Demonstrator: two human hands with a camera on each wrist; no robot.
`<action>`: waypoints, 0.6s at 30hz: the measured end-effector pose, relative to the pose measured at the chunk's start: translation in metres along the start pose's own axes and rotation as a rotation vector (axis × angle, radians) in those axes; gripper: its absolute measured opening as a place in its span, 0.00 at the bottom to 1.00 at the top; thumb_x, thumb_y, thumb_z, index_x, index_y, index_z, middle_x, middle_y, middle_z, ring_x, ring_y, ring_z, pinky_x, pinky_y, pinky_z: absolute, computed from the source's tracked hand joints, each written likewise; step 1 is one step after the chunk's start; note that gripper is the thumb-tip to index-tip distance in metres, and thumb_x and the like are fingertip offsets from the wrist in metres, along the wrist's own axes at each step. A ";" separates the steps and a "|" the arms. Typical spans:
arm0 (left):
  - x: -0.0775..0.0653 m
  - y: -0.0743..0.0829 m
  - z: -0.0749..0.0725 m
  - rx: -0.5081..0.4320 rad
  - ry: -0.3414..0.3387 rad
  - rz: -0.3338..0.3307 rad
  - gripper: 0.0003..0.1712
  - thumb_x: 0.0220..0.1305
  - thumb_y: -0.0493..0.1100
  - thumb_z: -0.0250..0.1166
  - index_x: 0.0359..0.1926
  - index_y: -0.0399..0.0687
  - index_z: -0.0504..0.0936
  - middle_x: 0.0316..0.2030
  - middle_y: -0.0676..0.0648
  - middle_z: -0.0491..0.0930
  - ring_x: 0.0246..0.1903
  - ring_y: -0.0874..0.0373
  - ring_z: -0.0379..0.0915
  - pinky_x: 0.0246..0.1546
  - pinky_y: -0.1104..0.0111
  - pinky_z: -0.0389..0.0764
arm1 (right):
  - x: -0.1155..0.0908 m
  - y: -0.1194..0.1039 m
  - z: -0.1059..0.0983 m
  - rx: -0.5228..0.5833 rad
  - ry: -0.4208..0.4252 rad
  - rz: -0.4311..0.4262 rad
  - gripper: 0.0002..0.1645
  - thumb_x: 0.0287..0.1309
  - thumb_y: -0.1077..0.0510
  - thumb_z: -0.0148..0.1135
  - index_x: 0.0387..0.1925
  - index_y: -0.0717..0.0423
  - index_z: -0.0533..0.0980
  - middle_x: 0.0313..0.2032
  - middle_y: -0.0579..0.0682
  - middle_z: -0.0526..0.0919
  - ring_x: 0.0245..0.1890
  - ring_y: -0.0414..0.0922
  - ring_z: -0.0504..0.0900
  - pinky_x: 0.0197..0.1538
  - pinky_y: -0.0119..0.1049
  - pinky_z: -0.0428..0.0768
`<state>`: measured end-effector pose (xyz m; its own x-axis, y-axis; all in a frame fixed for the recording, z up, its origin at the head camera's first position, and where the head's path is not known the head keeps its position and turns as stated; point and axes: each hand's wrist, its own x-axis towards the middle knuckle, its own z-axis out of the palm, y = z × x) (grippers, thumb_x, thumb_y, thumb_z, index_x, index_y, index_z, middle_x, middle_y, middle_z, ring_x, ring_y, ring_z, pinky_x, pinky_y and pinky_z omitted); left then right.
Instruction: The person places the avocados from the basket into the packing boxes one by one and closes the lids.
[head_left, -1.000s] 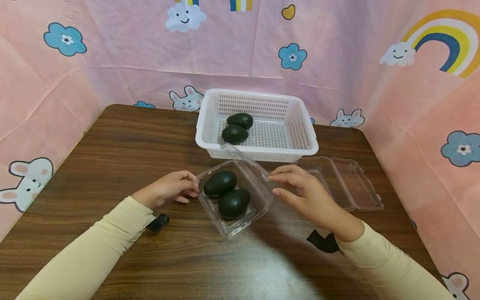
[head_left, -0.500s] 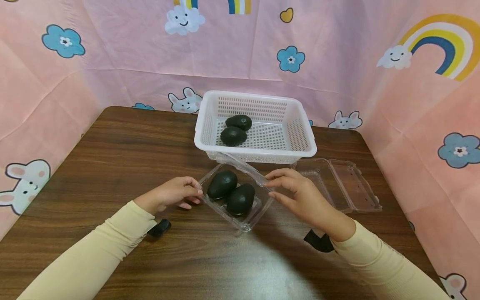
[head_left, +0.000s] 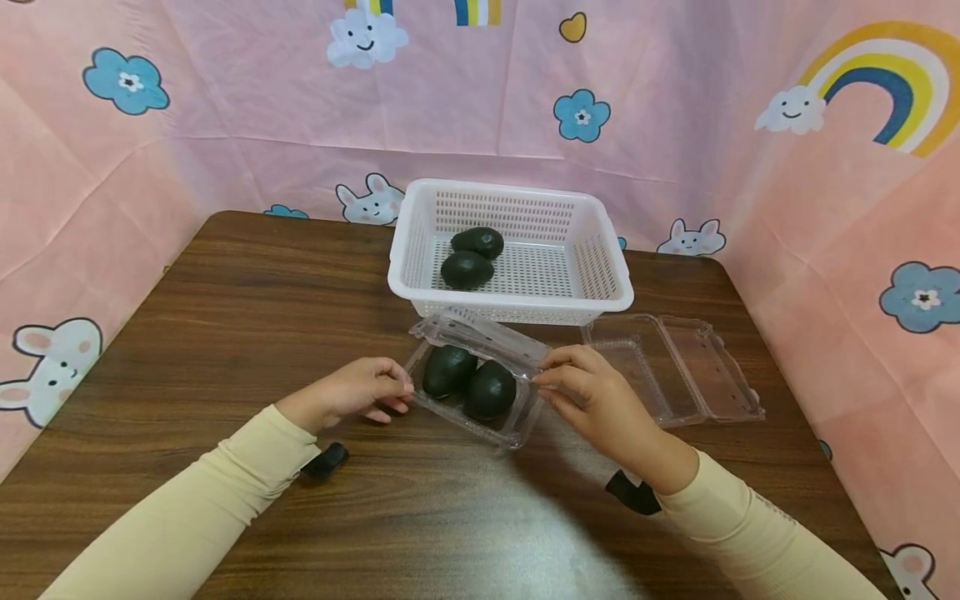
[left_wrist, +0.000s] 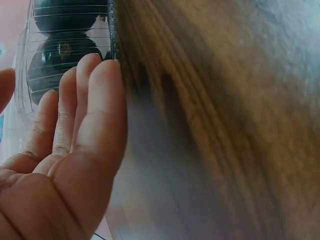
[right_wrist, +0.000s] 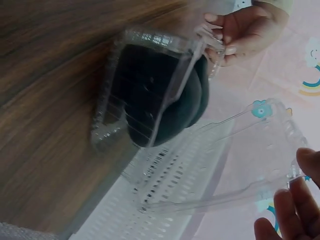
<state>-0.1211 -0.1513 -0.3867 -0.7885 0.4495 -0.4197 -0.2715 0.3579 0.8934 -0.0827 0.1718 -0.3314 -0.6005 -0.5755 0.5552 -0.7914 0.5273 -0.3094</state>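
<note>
Two dark green avocados (head_left: 448, 372) (head_left: 490, 390) lie side by side in a clear plastic clamshell container (head_left: 465, 425) on the table. Its lid (head_left: 491, 336) is partly lowered and tilts above them. My left hand (head_left: 363, 390) pinches the container's left rim; in the left wrist view, the other fingers (left_wrist: 102, 110) extend along its side. With thumb and fingertips, my right hand (head_left: 592, 400) pinches the free edge of the lid, as the right wrist view shows at the lid's edge (right_wrist: 292, 172). The hinge side is largely hidden from the head view.
Behind the clamshell stands a white perforated basket (head_left: 600, 292) holding two more avocados (head_left: 478, 242) (head_left: 467, 271). A second clear clamshell (head_left: 682, 375) lies opened flat to the right. Printed pink cloth (head_left: 495, 100) surrounds the brown table (head_left: 300, 292).
The lid has tipped lower over the avocados, moved by my right hand. The container has turned and shifted slightly right, and my left hand has moved right with it.
</note>
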 end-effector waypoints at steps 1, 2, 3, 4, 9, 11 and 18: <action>0.000 0.000 0.001 -0.006 -0.002 -0.003 0.13 0.64 0.41 0.53 0.42 0.33 0.69 0.42 0.38 0.74 0.40 0.52 0.75 0.37 0.60 0.78 | -0.001 0.001 0.001 -0.007 0.004 -0.004 0.13 0.41 0.68 0.68 0.33 0.55 0.80 0.41 0.49 0.75 0.44 0.44 0.73 0.40 0.31 0.75; 0.000 0.000 0.001 -0.010 -0.003 -0.006 0.13 0.64 0.41 0.52 0.43 0.33 0.69 0.42 0.38 0.73 0.40 0.52 0.75 0.37 0.60 0.78 | -0.002 0.001 0.002 -0.015 0.009 -0.008 0.13 0.41 0.68 0.68 0.33 0.55 0.80 0.41 0.49 0.75 0.44 0.44 0.73 0.41 0.31 0.74; 0.000 0.000 0.002 -0.013 -0.004 -0.008 0.14 0.64 0.41 0.52 0.43 0.33 0.69 0.42 0.38 0.73 0.40 0.53 0.75 0.37 0.60 0.78 | -0.002 0.001 0.003 -0.019 0.013 -0.008 0.13 0.41 0.68 0.68 0.33 0.55 0.80 0.41 0.49 0.75 0.44 0.44 0.73 0.41 0.32 0.74; 0.001 0.000 0.002 -0.019 -0.006 -0.009 0.14 0.64 0.41 0.52 0.43 0.33 0.69 0.42 0.37 0.73 0.40 0.53 0.75 0.37 0.60 0.78 | -0.003 0.002 0.003 -0.025 0.017 -0.010 0.13 0.41 0.68 0.68 0.33 0.55 0.80 0.41 0.49 0.75 0.43 0.45 0.73 0.41 0.31 0.74; 0.002 -0.001 0.003 -0.046 -0.020 -0.023 0.15 0.64 0.42 0.52 0.45 0.33 0.68 0.42 0.37 0.73 0.39 0.54 0.75 0.37 0.61 0.78 | -0.008 0.004 0.009 -0.018 0.040 -0.011 0.12 0.41 0.69 0.68 0.32 0.55 0.80 0.41 0.51 0.75 0.42 0.46 0.73 0.40 0.31 0.73; 0.001 -0.001 0.003 -0.049 -0.025 -0.026 0.15 0.65 0.42 0.52 0.45 0.33 0.68 0.42 0.37 0.73 0.39 0.54 0.75 0.37 0.61 0.78 | -0.011 0.004 0.012 -0.019 0.045 -0.016 0.12 0.41 0.69 0.68 0.31 0.55 0.80 0.41 0.52 0.75 0.41 0.46 0.73 0.38 0.31 0.73; 0.001 0.001 0.007 -0.055 -0.023 -0.027 0.16 0.64 0.41 0.52 0.46 0.32 0.68 0.41 0.38 0.73 0.39 0.53 0.76 0.37 0.61 0.78 | -0.021 0.007 0.021 -0.018 0.086 -0.016 0.11 0.42 0.68 0.67 0.31 0.55 0.80 0.42 0.52 0.75 0.38 0.46 0.73 0.36 0.30 0.73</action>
<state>-0.1184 -0.1451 -0.3868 -0.7679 0.4592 -0.4467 -0.3231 0.3245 0.8890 -0.0785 0.1741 -0.3617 -0.5751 -0.5287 0.6242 -0.7982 0.5298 -0.2867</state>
